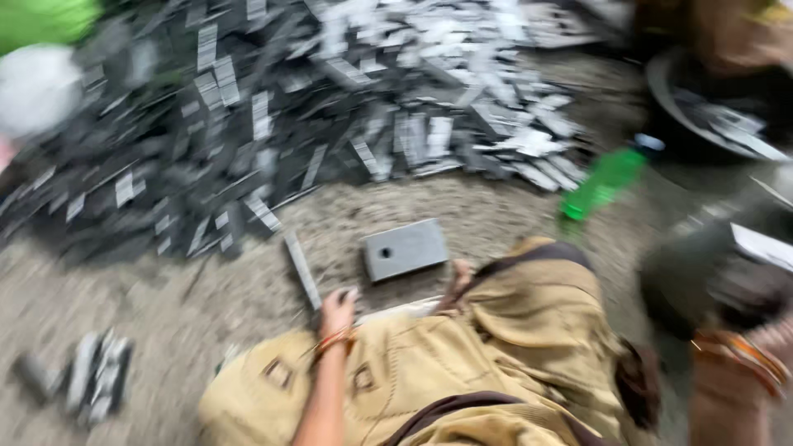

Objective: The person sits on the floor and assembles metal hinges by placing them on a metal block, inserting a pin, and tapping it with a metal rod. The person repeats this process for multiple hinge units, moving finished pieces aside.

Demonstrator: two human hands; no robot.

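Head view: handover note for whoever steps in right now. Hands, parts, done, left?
Left hand: low by the knees, fingertips at the near end of a long thin grey metal strip on the gravel floor; grip too blurred to tell.
Right hand: blurred at the right edge, grip unclear.
Flat grey metal block with a hole lies just ahead.
Large pile of grey strips behind; small stack at left.
Done and left: cannot tell.
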